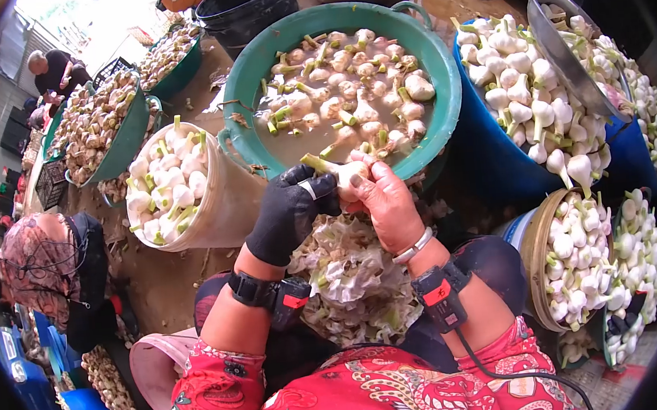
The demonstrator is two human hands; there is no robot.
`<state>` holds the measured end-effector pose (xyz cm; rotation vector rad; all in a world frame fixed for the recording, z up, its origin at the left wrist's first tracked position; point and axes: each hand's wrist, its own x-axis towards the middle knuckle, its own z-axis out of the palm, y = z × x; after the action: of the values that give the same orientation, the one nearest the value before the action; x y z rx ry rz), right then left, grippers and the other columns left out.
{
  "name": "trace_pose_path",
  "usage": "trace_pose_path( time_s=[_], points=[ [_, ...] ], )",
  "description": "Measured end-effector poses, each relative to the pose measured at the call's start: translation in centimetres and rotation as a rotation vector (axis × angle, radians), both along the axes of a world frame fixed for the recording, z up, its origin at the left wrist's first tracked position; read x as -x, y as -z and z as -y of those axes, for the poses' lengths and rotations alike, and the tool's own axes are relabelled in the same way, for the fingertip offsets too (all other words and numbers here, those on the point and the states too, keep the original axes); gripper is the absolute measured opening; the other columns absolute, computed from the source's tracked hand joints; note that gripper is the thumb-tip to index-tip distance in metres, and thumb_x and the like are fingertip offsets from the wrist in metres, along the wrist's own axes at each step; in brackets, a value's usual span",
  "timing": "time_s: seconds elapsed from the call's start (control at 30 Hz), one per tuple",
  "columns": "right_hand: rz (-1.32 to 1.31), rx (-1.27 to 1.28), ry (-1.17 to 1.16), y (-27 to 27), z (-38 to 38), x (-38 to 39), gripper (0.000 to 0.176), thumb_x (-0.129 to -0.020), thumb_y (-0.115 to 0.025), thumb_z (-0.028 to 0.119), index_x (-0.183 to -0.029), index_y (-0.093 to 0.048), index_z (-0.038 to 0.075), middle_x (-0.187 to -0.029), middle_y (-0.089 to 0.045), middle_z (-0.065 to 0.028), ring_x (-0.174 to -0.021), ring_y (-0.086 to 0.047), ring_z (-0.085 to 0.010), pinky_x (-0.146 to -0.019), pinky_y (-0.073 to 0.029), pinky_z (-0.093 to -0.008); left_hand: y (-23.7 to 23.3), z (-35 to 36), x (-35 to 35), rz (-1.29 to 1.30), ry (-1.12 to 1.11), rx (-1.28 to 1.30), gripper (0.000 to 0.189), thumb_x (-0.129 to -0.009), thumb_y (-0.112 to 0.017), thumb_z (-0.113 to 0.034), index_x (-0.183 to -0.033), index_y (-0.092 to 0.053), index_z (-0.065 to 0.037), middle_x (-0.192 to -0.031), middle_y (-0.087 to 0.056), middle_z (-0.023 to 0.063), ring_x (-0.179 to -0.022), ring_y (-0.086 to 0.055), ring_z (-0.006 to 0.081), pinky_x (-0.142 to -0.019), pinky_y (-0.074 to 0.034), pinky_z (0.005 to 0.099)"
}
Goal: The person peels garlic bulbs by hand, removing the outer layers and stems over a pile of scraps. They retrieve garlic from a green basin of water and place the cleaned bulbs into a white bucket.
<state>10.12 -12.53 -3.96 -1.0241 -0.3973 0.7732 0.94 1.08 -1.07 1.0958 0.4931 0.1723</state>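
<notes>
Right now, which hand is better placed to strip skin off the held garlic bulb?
Probably the right hand: it's bare, with its thumb right on the garlic bulb. The left hand is gloved and sits more toward the stem side.

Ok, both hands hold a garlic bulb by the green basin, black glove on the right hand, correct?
No: the head view shows the black glove on the left hand. It and the right hand do hold the garlic bulb by the green basin.
</notes>
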Motion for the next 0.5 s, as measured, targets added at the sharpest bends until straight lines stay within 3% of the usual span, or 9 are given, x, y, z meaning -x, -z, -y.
trace_pose_path(
  time_s=[0.07,0.13,0.17,0.2,0.23,0.33,0.37,0.47,0.5],
  points=[
    [-0.07,0.036,-0.046,-0.1,0.2,0.0,0.035,-0.095,-0.053,0.021,-0.122,-0.048,0.001,-0.089,-0.058,-0.0029,-0.069,-0.057,-0.0085,-0.06,-0.048,-0.0225,0.6,-0.2,0.0,-0.017,0.012,-0.026,0.019,-0.086,-0.061,-0.009,-0.101,-0.062,0.002,-0.082,-0.064,0.0066,-0.073,-0.063,0.0154,-0.066,-0.051,0.0285],
    [-0.135,0.049,-0.065,0.5,0.1,-0.5,0.033,-0.096,-0.048,0.029,-0.117,-0.05,0.003,-0.083,-0.059,-0.0054,-0.063,-0.056,-0.0114,-0.056,-0.047,-0.0256,0.9,-0.3,0.1,-0.054,-0.006,-0.378,0.012,-0.083,-0.06,-0.005,-0.093,-0.064,-0.002,-0.079,-0.065,0.0075,-0.071,-0.064,0.0203,-0.067,-0.049,0.0295],
    [-0.408,0.037,-0.198,0.3,0.4,-1.1,0.03,-0.097,-0.046,0.03,-0.112,-0.051,0.004,-0.081,-0.059,-0.0067,-0.061,-0.056,-0.0137,-0.055,-0.047,-0.0283,1.4,-0.2,0.1,-0.058,-0.01,-0.376,0.012,-0.083,-0.06,-0.005,-0.093,-0.064,-0.002,-0.079,-0.065,0.0075,-0.071,-0.064,0.0203,-0.067,-0.049,0.0295],
    [-0.68,0.025,-0.33,0.2,0.6,-1.6,0.029,-0.097,-0.043,0.031,-0.108,-0.051,0.006,-0.079,-0.06,-0.008,-0.059,-0.056,-0.0159,-0.053,-0.046,-0.031,2.1,-0.1,-0.1,-0.015,-0.022,-0.707,0.012,-0.081,-0.06,-0.004,-0.092,-0.065,-0.004,-0.08,-0.065,0.0094,-0.073,-0.063,0.0242,-0.068,-0.049,0.0313],
    [-0.765,0.023,-0.362,0.1,0.6,-1.8,0.03,-0.097,-0.04,0.033,-0.102,-0.051,0.006,-0.074,-0.059,-0.0103,-0.057,-0.054,-0.0191,-0.051,-0.045,-0.0345,2.5,-0.1,-0.3,0.03,-0.03,-1.039,0.014,-0.078,-0.06,-0.003,-0.091,-0.065,-0.005,-0.081,-0.066,0.0112,-0.074,-0.063,0.028,-0.069,-0.049,0.0331],
    [-0.816,0.055,-0.519,-0.4,1.3,-1.8,0.032,-0.097,-0.038,0.034,-0.101,-0.05,0.004,-0.072,-0.057,-0.0118,-0.056,-0.053,-0.0186,-0.051,-0.044,-0.0342,2.7,-0.5,-0.3,0.122,0.002,-1.254,0.021,-0.073,-0.061,-0.003,-0.093,-0.065,-0.007,-0.084,-0.064,0.014,-0.08,-0.061,0.033,-0.071,-0.049,0.0364],
    [-0.88,0.048,-0.669,-0.5,1.3,-1.4,0.035,-0.097,-0.039,0.035,-0.102,-0.051,0.003,-0.072,-0.058,-0.0134,-0.056,-0.053,-0.0184,-0.051,-0.044,-0.0338,2.0,-0.2,-0.3,0.079,0.072,-1.292,0.024,-0.07,-0.063,-0.004,-0.094,-0.064,-0.006,-0.086,-0.064,0.0143,-0.083,-0.061,0.0333,-0.072,-0.049,0.0385],
    [-0.801,0.002,-0.704,0.6,1.5,-1.4,0.035,-0.095,-0.042,0.035,-0.102,-0.054,0.003,-0.081,-0.063,-0.0162,-0.06,-0.059,-0.0204,-0.056,-0.049,-0.0349,2.5,0.0,-0.4,0.067,0.078,-1.263,0.021,-0.075,-0.063,-0.006,-0.096,-0.064,-0.006,-0.088,-0.064,0.014,-0.08,-0.062,0.0315,-0.07,-0.049,0.0367],
    [-0.799,0.002,-0.701,0.6,1.7,-1.7,0.035,-0.095,-0.042,0.035,-0.102,-0.054,0.003,-0.081,-0.063,-0.0162,-0.06,-0.059,-0.0204,-0.056,-0.049,-0.0349,2.2,0.2,-0.5,0.091,0.015,-0.978,0.023,-0.081,-0.062,-0.007,-0.103,-0.063,-0.003,-0.089,-0.065,0.0106,-0.075,-0.062,0.0256,-0.068,-0.05,0.035]
  ],
)
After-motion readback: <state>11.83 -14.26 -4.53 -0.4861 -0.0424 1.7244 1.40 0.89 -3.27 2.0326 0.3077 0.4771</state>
